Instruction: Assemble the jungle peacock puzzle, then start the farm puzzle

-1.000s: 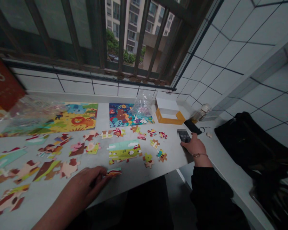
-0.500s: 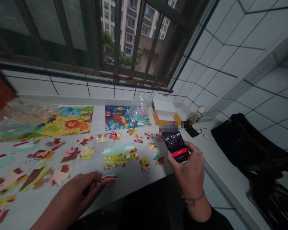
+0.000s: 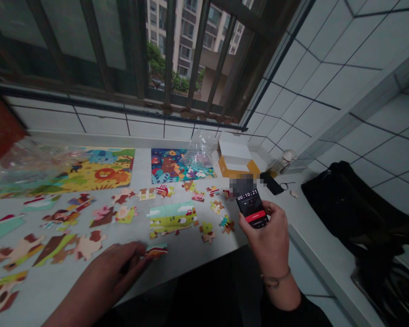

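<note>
My right hand (image 3: pixel 267 236) grips a phone (image 3: pixel 252 210) whose lit screen shows a running timer and a red button. Low on the left, my left hand (image 3: pixel 114 268) pinches a jigsaw puzzle piece (image 3: pixel 157 250) with a red and white stripe, just above or on the worktop. Beyond that piece lies a joined section of puzzle (image 3: pixel 173 217) with a green meadow, sheep and a small red vehicle. Loose puzzle pieces surround it, among them a green and brown piece (image 3: pixel 207 232) on its right and a cow-patterned piece (image 3: pixel 91 245) on its left.
Two picture sheets (image 3: pixel 111 170) (image 3: pixel 167 165) lie along the wall, partly under clear plastic wrapping (image 3: pixel 201 147). An open yellow and white box (image 3: pixel 236 156) stands at the back. Right of it are a dark flat object (image 3: pixel 271 183), a glass bottle (image 3: pixel 286 159) and a black bag (image 3: pixel 341 200).
The timer has gone from 00:10:20 to 00:10:21. The view has shifted slightly, and both hands keep their hold.
</note>
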`<state>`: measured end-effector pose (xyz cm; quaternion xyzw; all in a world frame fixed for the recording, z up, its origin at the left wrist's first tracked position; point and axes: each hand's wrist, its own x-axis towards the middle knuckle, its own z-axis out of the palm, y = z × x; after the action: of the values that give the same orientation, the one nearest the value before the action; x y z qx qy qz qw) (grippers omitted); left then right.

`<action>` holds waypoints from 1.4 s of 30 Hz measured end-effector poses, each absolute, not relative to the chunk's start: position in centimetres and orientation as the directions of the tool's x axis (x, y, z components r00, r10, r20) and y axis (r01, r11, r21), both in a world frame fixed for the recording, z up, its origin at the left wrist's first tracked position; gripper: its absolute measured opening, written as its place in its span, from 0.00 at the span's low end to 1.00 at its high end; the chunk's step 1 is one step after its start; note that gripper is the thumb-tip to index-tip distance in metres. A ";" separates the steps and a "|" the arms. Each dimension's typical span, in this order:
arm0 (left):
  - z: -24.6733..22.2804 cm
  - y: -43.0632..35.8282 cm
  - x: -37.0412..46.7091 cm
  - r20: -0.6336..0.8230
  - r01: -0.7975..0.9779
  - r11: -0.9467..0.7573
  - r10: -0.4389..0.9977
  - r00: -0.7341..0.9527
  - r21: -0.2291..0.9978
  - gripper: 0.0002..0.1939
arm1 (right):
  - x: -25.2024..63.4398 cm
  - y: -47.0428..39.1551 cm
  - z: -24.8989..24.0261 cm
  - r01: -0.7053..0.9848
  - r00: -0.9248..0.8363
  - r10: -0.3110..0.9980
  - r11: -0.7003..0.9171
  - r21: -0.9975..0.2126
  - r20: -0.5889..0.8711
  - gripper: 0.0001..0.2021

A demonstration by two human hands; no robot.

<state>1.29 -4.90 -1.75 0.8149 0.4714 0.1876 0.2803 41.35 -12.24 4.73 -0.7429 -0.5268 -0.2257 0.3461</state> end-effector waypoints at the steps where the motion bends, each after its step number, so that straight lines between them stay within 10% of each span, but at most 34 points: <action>1: -1.6 -4.9 1.3 0.021 0.668 -0.397 0.868 0.496 0.629 0.27 | 42.5 -11.9 4.2 0.923 0.384 0.653 -0.255 -0.288 0.653 0.29; 10: -1.2 -5.4 1.5 -0.019 0.695 -0.398 0.861 0.509 0.599 0.25 | 55.9 -9.3 -0.3 0.643 0.766 0.611 -0.717 -0.268 0.201 0.39; 21: -1.4 -5.3 1.6 -0.020 0.696 -0.405 0.856 0.516 0.593 0.23 | 57.2 -7.9 0.1 0.602 0.794 0.603 -0.760 -0.245 0.083 0.34; 25: -1.5 -5.3 1.6 -0.001 0.688 -0.410 0.858 0.513 0.599 0.23 | 51.4 -7.3 -0.1 0.855 0.509 0.736 -0.374 -0.358 0.447 0.20; 33: -1.0 -5.9 1.3 0.057 0.682 -0.385 0.891 0.450 0.622 0.22 | 31.7 -8.6 -2.7 0.783 -0.224 0.777 0.503 -0.366 0.588 0.20; 37: -1.2 -6.2 1.2 0.075 0.688 -0.377 0.901 0.426 0.620 0.20 | 28.1 -9.1 -3.2 0.726 -0.310 0.727 0.597 -0.341 0.613 0.31; 42: -1.5 -6.3 1.2 0.078 0.689 -0.405 0.888 0.454 0.602 0.17 | 28.4 -8.9 -3.2 0.708 -0.290 0.764 0.577 -0.408 0.577 0.22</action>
<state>1.22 -6.31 -1.53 0.8144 0.4839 0.1976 0.2521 28.37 -8.91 -3.21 -0.4585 -0.8024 0.0367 0.3803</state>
